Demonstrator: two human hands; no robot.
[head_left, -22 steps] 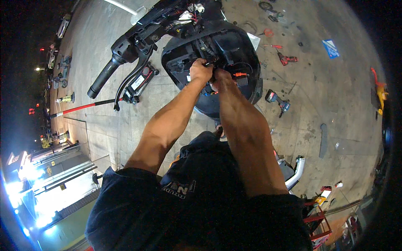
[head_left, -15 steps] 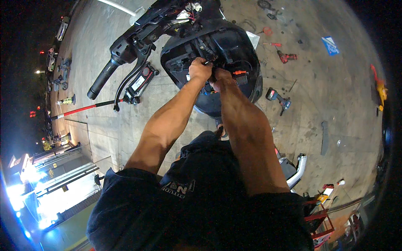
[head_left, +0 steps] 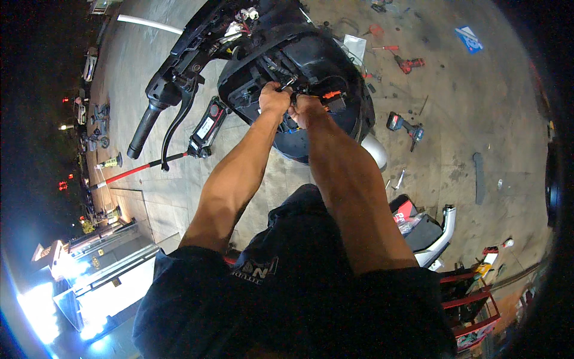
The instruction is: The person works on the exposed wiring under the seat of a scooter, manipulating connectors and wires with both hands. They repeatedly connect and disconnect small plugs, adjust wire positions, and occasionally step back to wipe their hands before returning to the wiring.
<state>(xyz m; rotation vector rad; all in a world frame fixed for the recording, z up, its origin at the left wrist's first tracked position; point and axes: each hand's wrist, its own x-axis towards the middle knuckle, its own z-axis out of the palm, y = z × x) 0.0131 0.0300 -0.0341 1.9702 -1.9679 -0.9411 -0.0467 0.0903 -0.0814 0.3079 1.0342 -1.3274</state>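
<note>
Both my arms reach forward into the open front of a black scooter with its panels off. My left hand and my right hand are closed side by side, touching, on black wiring and a connector inside the front shell. A small orange part sticks out just right of my right hand. White connectors and loose wires show above, near the steering column. The left handlebar grip and brake lever hang out to the left.
A floor jack with a red handle lies on the concrete left of the scooter. A cordless drill, a red power tool, hand tools and a white body panel lie to the right. A red rack stands lower right.
My hands have stayed on the wiring in the same spot; only small finger shifts and a slight camera movement show.
</note>
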